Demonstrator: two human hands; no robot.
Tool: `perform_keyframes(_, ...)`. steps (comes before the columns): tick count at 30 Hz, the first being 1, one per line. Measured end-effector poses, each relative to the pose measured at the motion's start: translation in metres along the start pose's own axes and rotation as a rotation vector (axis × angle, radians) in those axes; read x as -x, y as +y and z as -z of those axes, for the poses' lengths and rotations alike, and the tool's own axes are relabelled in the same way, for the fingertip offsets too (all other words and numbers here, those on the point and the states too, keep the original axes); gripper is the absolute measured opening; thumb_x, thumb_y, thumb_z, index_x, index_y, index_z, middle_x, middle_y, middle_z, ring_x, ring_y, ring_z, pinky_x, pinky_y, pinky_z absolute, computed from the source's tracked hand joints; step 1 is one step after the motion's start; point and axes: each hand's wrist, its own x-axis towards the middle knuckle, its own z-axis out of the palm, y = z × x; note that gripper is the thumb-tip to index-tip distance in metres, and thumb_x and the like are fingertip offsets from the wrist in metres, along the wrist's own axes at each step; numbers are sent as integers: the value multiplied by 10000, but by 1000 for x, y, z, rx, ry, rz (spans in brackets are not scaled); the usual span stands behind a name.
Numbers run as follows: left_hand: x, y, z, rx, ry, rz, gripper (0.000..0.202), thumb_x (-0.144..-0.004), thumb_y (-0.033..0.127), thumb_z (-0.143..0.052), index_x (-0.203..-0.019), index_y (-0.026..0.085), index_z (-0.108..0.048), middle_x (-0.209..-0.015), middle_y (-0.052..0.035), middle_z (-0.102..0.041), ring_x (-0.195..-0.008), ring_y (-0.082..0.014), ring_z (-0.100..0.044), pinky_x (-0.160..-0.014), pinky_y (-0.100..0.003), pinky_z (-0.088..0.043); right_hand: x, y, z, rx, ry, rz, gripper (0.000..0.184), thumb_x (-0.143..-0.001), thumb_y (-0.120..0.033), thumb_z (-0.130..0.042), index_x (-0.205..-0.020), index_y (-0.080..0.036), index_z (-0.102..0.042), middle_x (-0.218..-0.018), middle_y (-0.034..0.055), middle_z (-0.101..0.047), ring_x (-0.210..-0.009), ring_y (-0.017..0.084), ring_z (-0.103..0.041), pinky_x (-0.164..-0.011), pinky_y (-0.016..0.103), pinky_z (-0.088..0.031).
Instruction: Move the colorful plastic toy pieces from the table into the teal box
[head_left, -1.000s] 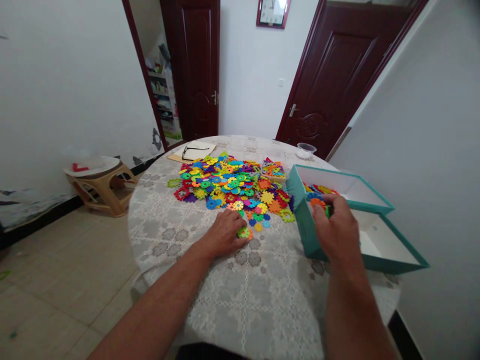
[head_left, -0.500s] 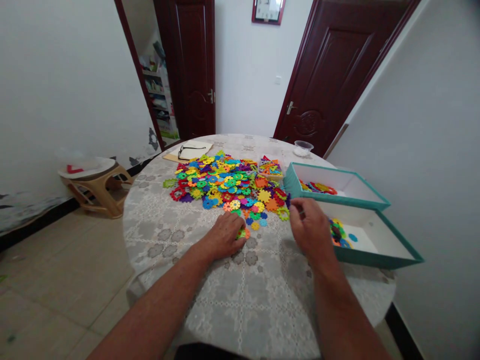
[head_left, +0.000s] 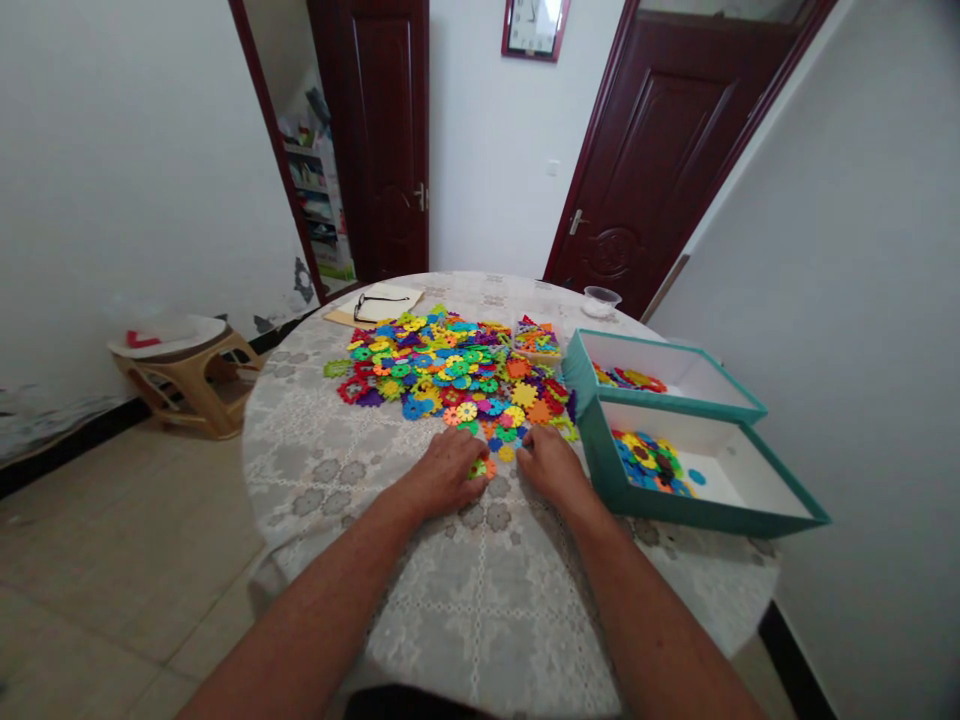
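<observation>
Yellow disc sits in the gap between two hands

Here we are at the near edge of the heap [head_left: 431,365] — and the left hand [head_left: 446,472] is curled round a little clutch of green and orange discs [head_left: 481,468], thumb and fingers closed about them, low over the counter [head_left: 480,600]. Facing it, the right hand [head_left: 553,465], fingers bent inward, tips down by the loose pieces; whether anything is pinched there, this angle can't tell us. The hands are apart, and look what lies between them: a yellow disc [head_left: 506,454], flat on the counter, just off the right fingertips, that hand slightly the nearer of the two. No long axis to speak of — it's simply round — with a blue disc [head_left: 495,446] right beside it on the heap side.

And what colour! Thin, notched-edged pieces, some round, some toothed like cogs, all tumbled over one another in red, purple, lime and orange. Out to the right, a turquoise box [head_left: 712,508] has more pieces bunched towards its left end, a second box [head_left: 675,403] close behind it.
</observation>
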Motion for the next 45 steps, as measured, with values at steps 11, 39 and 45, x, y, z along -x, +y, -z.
perform_keyframes(11,-1,0,1,18,-8,18,217,-878,307,-649,-1080,231,-625,-1094,-78,-631,-1078,-271,-560,-945,-407,-455,-12,10,-3,-19,-52,22,150,-836,-246,-623,-976,-200,-649,-1013,88,-683,-966,231,-615,-832,300,-411)
perform_keyframes(39,-6,-10,-2,177,219,118,144,-971,279,-507,-994,210,-631,-982,-65,-684,-940,-219,-621,-865,-342,-490,-4,2,-6,-414,-66,138,253,-825,-260,-623,-1067,-210,-675,-823,-13,-651,-762,175,-585,-697,267,-402)
perform_keyframes(45,-6,-18,-1,212,366,152,193,-969,197,-430,-1008,200,-619,-980,-76,-657,-958,-223,-617,-898,-362,-502,-5,-3,-6,-240,-91,146,147,-817,-210,-627,-939,-193,-709,-905,46,-706,-859,199,-606,-756,284,-397)
